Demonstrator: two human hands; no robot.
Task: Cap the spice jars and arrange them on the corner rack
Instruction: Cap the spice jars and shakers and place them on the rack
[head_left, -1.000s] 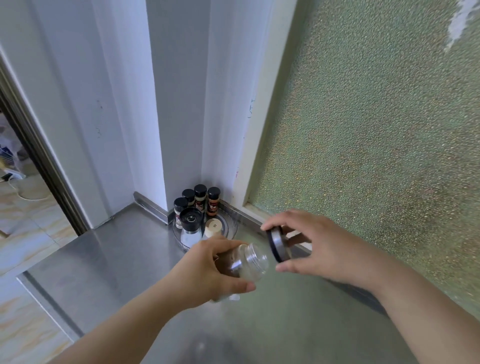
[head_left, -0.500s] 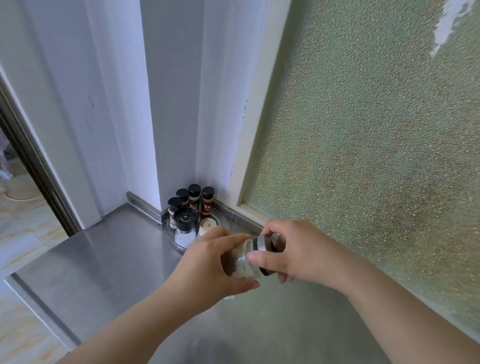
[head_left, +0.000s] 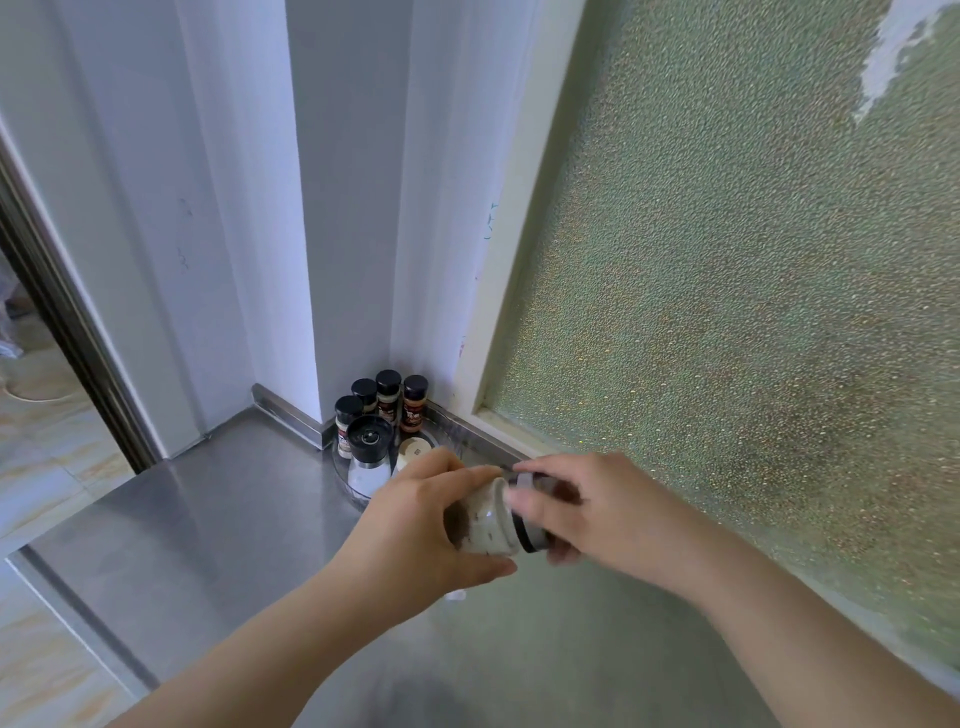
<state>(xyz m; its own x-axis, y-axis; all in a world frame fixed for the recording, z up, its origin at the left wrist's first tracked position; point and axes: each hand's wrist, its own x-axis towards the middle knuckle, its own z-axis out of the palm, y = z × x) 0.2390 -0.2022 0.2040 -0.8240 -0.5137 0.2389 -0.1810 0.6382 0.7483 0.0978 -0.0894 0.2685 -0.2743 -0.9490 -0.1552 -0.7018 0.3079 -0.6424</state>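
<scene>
A clear glass spice jar (head_left: 485, 522) with dark spice inside lies on its side in my left hand (head_left: 423, 530), held above the steel counter. My right hand (head_left: 592, 506) grips the black cap (head_left: 530, 535) seated on the jar's mouth. Behind them, in the corner, a round clear rack (head_left: 345, 480) carries several small black-capped spice jars (head_left: 388, 397), a black-topped grinder (head_left: 370, 457) and a white-lidded jar (head_left: 414, 449). My left hand hides the rack's near right part.
The steel counter (head_left: 208, 525) runs to an edge at the left, with tiled floor below. White wall panels meet in the corner behind the rack. A frosted green window (head_left: 727, 312) lines the right side, close to my right arm.
My right hand brought the black cap from beside the open jar onto its mouth and keeps hold of it. Both hands stay in the same spot over the counter.
</scene>
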